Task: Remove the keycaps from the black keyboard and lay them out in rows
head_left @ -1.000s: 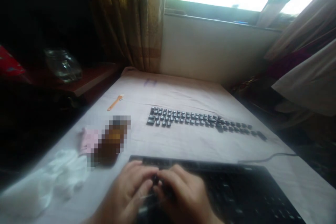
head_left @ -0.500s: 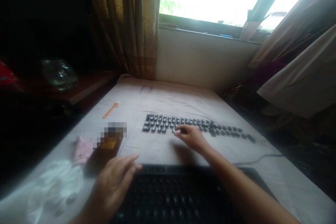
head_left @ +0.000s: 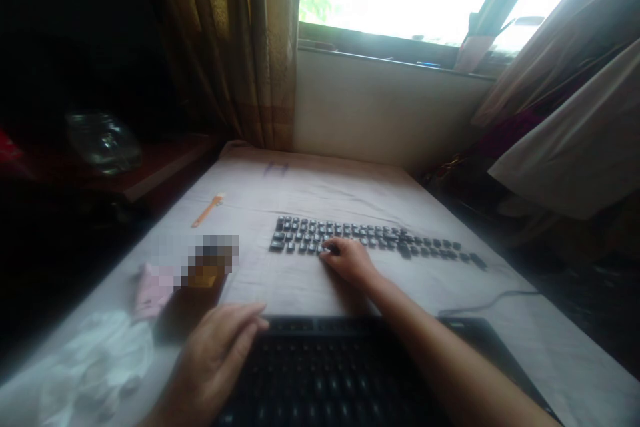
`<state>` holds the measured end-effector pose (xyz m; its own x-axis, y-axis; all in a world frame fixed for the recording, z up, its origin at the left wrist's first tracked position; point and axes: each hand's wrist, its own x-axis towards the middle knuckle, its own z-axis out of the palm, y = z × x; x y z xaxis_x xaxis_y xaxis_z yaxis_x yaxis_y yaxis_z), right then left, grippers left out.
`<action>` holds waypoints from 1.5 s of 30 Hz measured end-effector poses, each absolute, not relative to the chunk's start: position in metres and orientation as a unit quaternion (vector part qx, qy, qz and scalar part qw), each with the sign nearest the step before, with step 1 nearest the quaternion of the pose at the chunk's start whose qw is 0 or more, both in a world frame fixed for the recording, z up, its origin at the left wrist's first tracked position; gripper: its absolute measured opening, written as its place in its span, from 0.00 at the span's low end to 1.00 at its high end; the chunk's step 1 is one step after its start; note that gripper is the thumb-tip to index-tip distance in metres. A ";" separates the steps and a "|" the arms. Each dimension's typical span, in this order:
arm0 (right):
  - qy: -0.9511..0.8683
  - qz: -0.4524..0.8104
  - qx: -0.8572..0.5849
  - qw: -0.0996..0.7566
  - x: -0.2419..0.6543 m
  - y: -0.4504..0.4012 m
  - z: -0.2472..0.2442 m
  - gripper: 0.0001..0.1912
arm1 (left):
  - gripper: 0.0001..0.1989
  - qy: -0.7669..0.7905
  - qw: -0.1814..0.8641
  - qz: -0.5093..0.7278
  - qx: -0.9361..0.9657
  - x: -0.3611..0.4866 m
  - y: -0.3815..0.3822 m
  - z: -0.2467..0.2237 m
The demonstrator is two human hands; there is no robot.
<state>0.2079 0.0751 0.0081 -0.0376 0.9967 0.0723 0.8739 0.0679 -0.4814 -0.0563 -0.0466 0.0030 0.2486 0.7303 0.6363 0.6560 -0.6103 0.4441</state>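
My right hand (head_left: pixel 350 263) reaches over the pale cloth, thumb and fingers pinched on a small black keycap (head_left: pixel 323 249). That keycap stands at the right end of a short lower row of loose keycaps (head_left: pixel 295 237), which lie in long lines across the cloth. In front of me is a black keyboard (head_left: pixel 320 373), its key area dark, with rows of small lit spots. My left hand (head_left: pixel 215 343) lies at the keyboard's upper left corner, fingers stretched forward and thumb alongside, with nothing seen in it. My right forearm covers part of the keyboard.
An orange-handled brush (head_left: pixel 207 211) lies at the left. Nearer are a brown object (head_left: pixel 193 300), partly pixelated, a pink packet (head_left: pixel 154 293) and crumpled clear plastic (head_left: pixel 100 360). A cable (head_left: pixel 487 299) runs off to the right. A glass jar (head_left: pixel 103 141) stands on a side shelf.
My right hand has moved left and slightly down with the keycap, bringing it beside the short lower row. My left hand has stayed nearly in place; the view has shifted slightly.
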 end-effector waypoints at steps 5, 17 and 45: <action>-0.704 0.156 -0.659 0.214 0.208 0.073 0.009 0.13 | 0.10 0.444 0.060 0.429 0.784 -0.057 -0.047 0.001; -0.639 0.277 -0.606 0.385 0.227 0.045 0.044 0.25 | 0.12 0.483 0.145 0.407 0.761 -0.060 -0.048 -0.002; -0.736 0.423 -0.463 0.255 0.217 -0.063 0.041 0.09 | 0.12 0.500 0.196 0.360 0.763 -0.059 -0.048 -0.001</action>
<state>0.2172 -0.0632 0.0412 -0.4416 0.8971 -0.0150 0.4656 0.2148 -0.8585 -0.0589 -0.0483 -0.0006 0.2413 0.9039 0.3533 0.6218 -0.4235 0.6588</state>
